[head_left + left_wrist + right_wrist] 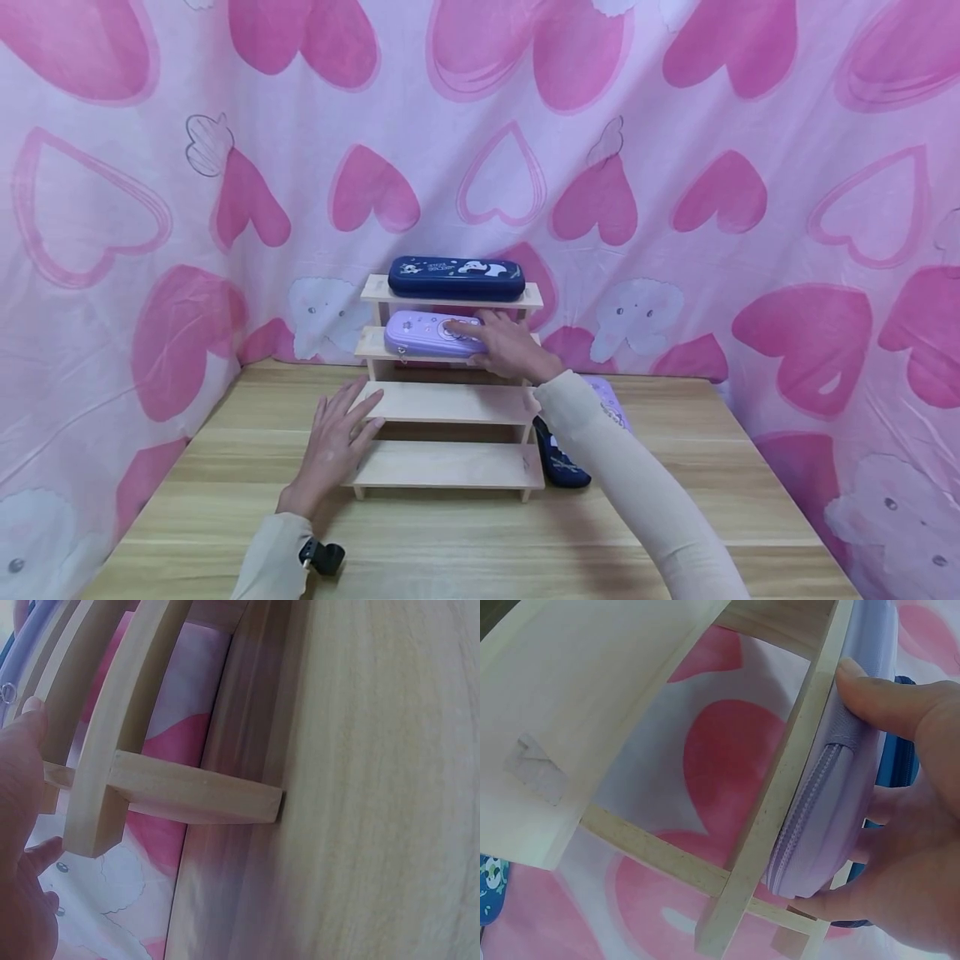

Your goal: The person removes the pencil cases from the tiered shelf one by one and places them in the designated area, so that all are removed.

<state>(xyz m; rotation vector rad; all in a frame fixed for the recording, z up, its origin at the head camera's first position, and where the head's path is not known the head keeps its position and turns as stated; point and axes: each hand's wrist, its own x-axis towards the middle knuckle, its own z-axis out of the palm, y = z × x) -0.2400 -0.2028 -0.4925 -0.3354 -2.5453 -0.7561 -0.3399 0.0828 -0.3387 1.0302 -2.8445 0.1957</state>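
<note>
A lilac pencil case [420, 333] lies on the second-highest step of a wooden tiered rack [450, 463]. My right hand [510, 343] holds its right end, the thumb against the zipped front side and the fingers over the top and back; the right wrist view shows the zip [806, 817] close up. At the rack's left side is my left hand [337, 437], fingers spread and fairly straight, by the end of the third step down. A navy pencil case [456, 279] with a panda print lies on the top step.
Right of the rack, another navy case [562, 467] and another lilac case [609, 400] lie on the wooden table [450, 550], partly hidden by my right sleeve. A pink heart-patterned cloth [480, 100] hangs behind and at both sides. A black wrist camera [324, 556] sits at my left cuff.
</note>
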